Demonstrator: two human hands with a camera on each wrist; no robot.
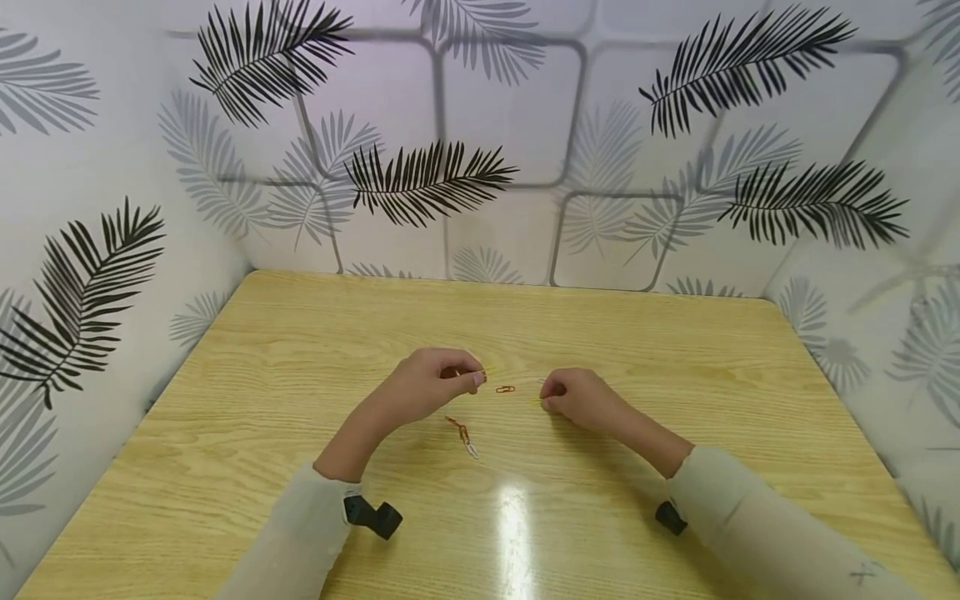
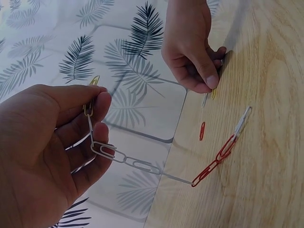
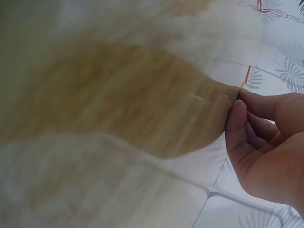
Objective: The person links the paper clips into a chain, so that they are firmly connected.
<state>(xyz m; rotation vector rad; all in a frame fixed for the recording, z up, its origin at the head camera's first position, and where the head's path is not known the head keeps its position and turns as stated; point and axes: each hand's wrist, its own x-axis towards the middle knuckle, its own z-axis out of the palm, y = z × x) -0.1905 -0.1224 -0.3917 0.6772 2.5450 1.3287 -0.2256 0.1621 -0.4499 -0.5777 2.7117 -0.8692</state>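
Note:
My left hand (image 1: pixel 433 385) pinches a yellow paper clip (image 2: pixel 95 80) between thumb and forefinger. From that clip hangs a linked chain: white paper clips (image 2: pixel 143 165) come first, then red ones (image 2: pixel 205 174), with a white paper clip (image 2: pixel 242 119) at the far end. The red and end white clips lie on the table. Across from it, my right hand (image 1: pixel 583 397) has thumb and fingertips on another yellow paper clip (image 2: pixel 213 93) at the tabletop, partly hidden by the fingers. A loose white paper clip (image 2: pixel 204 100) lies beside those fingertips.
A single red paper clip (image 1: pixel 506 389) lies on the table between the hands. The wood-grain table (image 1: pixel 637 517) is bounded at the back and sides by leaf-patterned white walls (image 1: pixel 510 233). A black wrist camera (image 1: pixel 375 515) sits on the left sleeve.

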